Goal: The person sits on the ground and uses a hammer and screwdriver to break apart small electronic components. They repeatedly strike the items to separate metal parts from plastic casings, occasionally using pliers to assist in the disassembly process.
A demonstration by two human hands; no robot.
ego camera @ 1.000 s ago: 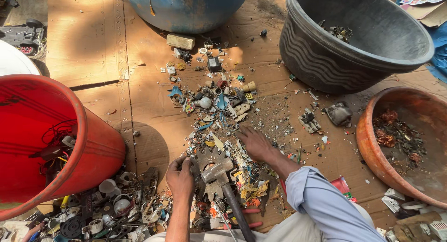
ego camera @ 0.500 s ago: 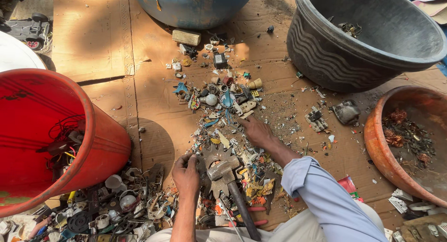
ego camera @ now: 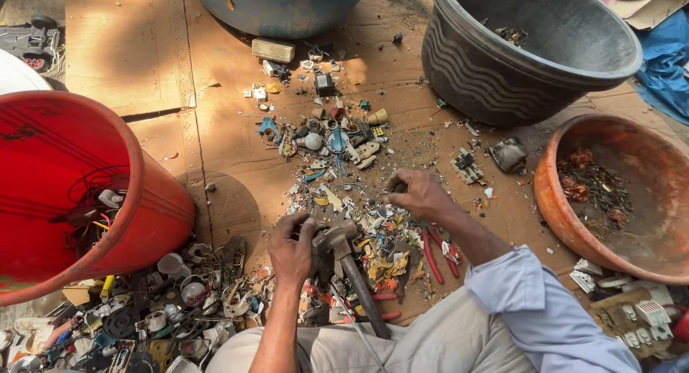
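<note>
My left hand rests on the scrap pile, its fingers curled over a small dark piece next to the metal head of a hammer. The hammer lies on the pile, its dark handle pointing back toward my lap. Farther right, my right hand is closed over a small scrap piece among the colourful broken plastic and electrical bits spread over the cardboard. Red-handled pliers lie under my right forearm.
A red bucket with wires stands at the left. A black tub sits at the back right, an orange bowl with scraps at the right, a blue barrel at the back. More sockets and parts are heaped at the lower left.
The view has shifted slightly. My left hand has moved onto the piece beside the hammer head. My right hand has stayed over the pile and closed on a scrap.
</note>
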